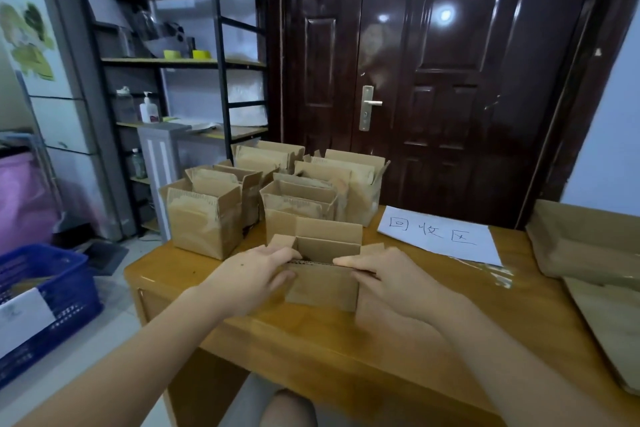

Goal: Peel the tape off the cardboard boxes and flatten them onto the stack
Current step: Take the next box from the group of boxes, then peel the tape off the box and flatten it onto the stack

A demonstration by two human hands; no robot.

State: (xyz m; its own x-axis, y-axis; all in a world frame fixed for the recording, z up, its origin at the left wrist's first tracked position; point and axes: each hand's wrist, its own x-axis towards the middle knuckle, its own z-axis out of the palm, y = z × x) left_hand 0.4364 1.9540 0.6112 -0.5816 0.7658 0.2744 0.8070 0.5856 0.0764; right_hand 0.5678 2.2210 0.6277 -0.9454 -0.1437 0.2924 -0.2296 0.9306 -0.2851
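Here, small brown cardboard box (323,274) with top flaps open, standing upright near the front of the wooden surface (433,340). Pinched at its near top edge by left hand (252,274) and right hand (384,279), each grip grasping it. Behind, more open boxes (277,191); far right, flattened stack (595,253).

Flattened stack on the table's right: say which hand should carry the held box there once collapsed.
Right, probably. The right hand grips the box on the side nearer the flattened stack; the left hand would cross over.
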